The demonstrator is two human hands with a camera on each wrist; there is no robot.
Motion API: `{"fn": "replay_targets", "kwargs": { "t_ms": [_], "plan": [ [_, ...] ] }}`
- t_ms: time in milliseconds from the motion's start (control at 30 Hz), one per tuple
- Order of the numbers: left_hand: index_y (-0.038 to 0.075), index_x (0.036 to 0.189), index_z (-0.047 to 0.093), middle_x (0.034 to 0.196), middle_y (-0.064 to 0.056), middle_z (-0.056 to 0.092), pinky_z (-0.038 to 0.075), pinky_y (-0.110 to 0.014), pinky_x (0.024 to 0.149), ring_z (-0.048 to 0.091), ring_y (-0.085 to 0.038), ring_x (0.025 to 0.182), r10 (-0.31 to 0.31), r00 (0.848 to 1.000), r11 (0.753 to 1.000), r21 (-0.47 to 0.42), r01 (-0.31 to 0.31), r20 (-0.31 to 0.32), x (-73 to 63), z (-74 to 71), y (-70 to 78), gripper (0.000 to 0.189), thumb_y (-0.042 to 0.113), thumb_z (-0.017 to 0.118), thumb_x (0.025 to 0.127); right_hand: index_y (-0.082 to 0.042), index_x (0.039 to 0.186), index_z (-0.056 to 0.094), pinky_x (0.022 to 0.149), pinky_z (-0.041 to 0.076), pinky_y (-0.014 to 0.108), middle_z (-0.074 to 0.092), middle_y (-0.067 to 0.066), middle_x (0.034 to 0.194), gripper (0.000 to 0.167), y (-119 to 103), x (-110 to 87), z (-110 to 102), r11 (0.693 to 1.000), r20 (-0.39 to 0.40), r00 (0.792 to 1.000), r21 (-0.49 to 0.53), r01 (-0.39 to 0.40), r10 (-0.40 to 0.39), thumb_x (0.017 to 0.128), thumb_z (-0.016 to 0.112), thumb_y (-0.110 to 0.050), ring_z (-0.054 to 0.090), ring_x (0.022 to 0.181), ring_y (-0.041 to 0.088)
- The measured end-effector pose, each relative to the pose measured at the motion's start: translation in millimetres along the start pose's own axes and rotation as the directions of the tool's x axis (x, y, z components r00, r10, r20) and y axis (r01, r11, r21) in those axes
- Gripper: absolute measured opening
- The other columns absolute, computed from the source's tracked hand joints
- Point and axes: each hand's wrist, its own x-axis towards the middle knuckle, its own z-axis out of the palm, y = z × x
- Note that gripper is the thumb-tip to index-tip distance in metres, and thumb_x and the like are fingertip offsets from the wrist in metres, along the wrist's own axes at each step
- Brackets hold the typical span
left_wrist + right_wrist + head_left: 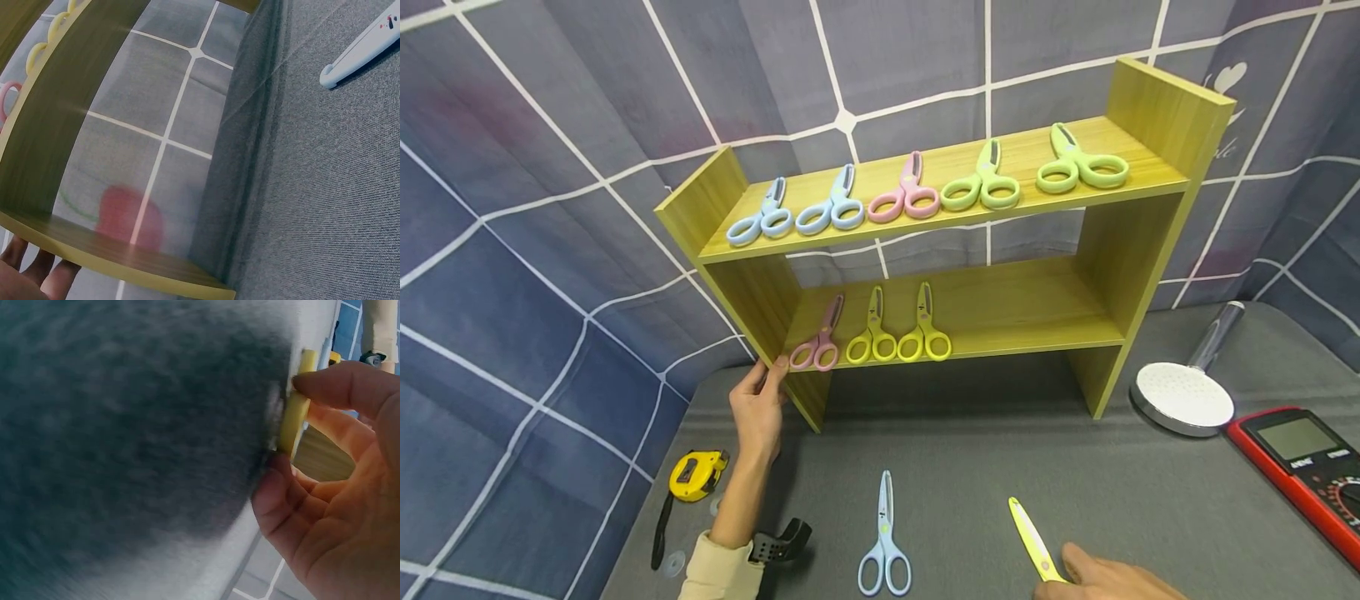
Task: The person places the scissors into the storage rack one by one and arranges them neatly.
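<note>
A wooden two-tier shelf [1015, 292] stands on the grey cloth. My left hand [758, 408] grips its left side panel near the lower board; in the left wrist view the fingers [59, 278] reach behind the panel's edge. Yellow scissors [1033, 542] lie at the front right, and my right hand [1105, 577] pinches their handle between thumb and fingers. The right wrist view shows the yellow handle [294, 419] edge-on. Between the hands, blue scissors [885, 542] lie flat, tips toward the shelf. Pink scissors [824, 337] and two yellow pairs rest on the lower board.
Several scissors in blue, pink and green line the upper board [1150, 137]. A yellow tape measure [696, 475] lies left of my left forearm. At the right are a shower head [1183, 398] and a red multimeter [1303, 467]. A tile-patterned curtain [917, 50] hangs behind.
</note>
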Motion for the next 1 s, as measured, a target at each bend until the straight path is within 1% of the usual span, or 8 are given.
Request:
{"fn": "replay_targets", "kwargs": {
  "t_ms": [33, 300, 433, 500, 567, 667, 833, 1000],
  "plan": [
    [0.006, 0.127, 0.068, 0.103, 0.007, 0.072, 0.041, -0.023, 0.057, 0.052, -0.011, 0.079, 0.0, 1.0, 1.0, 0.0, 0.0, -0.001, -0.3, 0.3, -0.1, 0.031, 0.015, 0.065, 0.097, -0.037, 0.1, 0.059, 0.042, 0.02, 0.011, 0.03, -0.017, 0.083, 0.017, 2, -1.8, 0, 0.991, -0.06, 0.992, -0.084, 0.104, -0.109, 0.09, 0.072, -0.035, 0.022, 0.057, -0.009],
    [0.005, 0.126, 0.068, 0.103, 0.006, 0.072, 0.043, -0.025, 0.06, 0.055, -0.011, 0.082, -0.004, 1.0, 1.0, 0.023, 0.005, -0.01, -1.2, 1.9, 0.5, 0.032, 0.018, 0.066, 0.097, -0.037, 0.114, 0.06, 0.046, 0.023, 0.01, 0.029, -0.021, 0.088, 0.034, -7, 1.9, -11, 0.982, -0.273, 0.946, -0.129, 0.141, -0.172, 0.084, 0.077, -0.038, 0.025, 0.061, -0.01],
    [0.005, 0.125, 0.068, 0.102, 0.007, 0.072, 0.044, -0.025, 0.06, 0.055, -0.011, 0.082, -0.008, 1.0, 1.0, 0.019, 0.008, -0.012, -1.5, 1.3, 1.3, 0.032, 0.019, 0.066, 0.097, -0.031, 0.123, 0.061, 0.052, 0.026, 0.007, 0.035, -0.018, 0.094, 0.057, -18, 11.5, -39, 0.975, -0.419, 0.881, -0.128, 0.181, -0.218, 0.072, 0.083, -0.016, 0.031, 0.066, -0.01],
    [0.005, 0.125, 0.068, 0.1, 0.007, 0.072, 0.043, -0.025, 0.058, 0.053, -0.012, 0.078, -0.004, 1.0, 1.0, 0.013, 0.004, -0.011, -1.7, 1.0, 1.7, 0.031, 0.017, 0.065, 0.097, -0.025, 0.124, 0.063, 0.053, 0.029, 0.007, 0.04, -0.015, 0.097, 0.062, -23, 19.0, -55, 0.963, -0.501, 0.823, -0.151, 0.221, -0.268, 0.067, 0.077, -0.006, 0.037, 0.067, -0.009],
    [0.005, 0.126, 0.068, 0.099, 0.007, 0.072, 0.041, -0.024, 0.057, 0.05, -0.012, 0.073, 0.003, 1.0, 1.0, 0.013, -0.002, -0.009, -1.3, 0.3, 1.4, 0.031, 0.016, 0.065, 0.097, -0.023, 0.125, 0.064, 0.055, 0.033, 0.009, 0.045, -0.014, 0.099, 0.047, -30, 26.0, -72, 0.961, -0.556, 0.784, -0.176, 0.212, -0.275, 0.079, 0.07, -0.011, 0.042, 0.069, -0.006],
    [0.005, 0.126, 0.068, 0.096, 0.007, 0.072, 0.041, -0.024, 0.056, 0.048, -0.012, 0.069, 0.007, 1.0, 1.0, 0.012, -0.007, -0.009, -1.0, -0.4, 1.1, 0.03, 0.015, 0.064, 0.098, -0.019, 0.125, 0.066, 0.058, 0.035, 0.011, 0.049, -0.011, 0.102, 0.043, -34, 38.4, -94, 0.951, -0.619, 0.723, -0.232, 0.205, -0.307, 0.083, 0.061, -0.016, 0.045, 0.071, -0.003],
    [0.003, 0.124, 0.069, 0.096, 0.006, 0.072, 0.042, -0.024, 0.057, 0.05, -0.01, 0.072, 0.008, 1.0, 1.0, 0.002, -0.008, -0.011, -0.6, -0.4, 0.1, 0.03, 0.015, 0.065, 0.097, -0.021, 0.129, 0.065, 0.056, 0.032, 0.011, 0.05, -0.011, 0.099, 0.056, -34, 57.1, -117, 0.969, -0.646, 0.723, -0.191, 0.158, -0.245, 0.074, 0.066, -0.007, 0.04, 0.067, -0.004],
    [0.002, 0.125, 0.068, 0.098, 0.006, 0.072, 0.042, -0.023, 0.057, 0.051, -0.01, 0.073, 0.006, 1.0, 1.0, -0.002, -0.006, -0.008, -0.9, 0.4, 0.1, 0.031, 0.015, 0.066, 0.097, -0.017, 0.132, 0.062, 0.05, 0.033, 0.017, 0.053, -0.009, 0.093, 0.057, -32, 72.2, -127, 0.971, -0.683, 0.697, -0.22, 0.089, -0.218, 0.076, 0.066, -0.009, 0.038, 0.061, -0.001]
  ]
}}
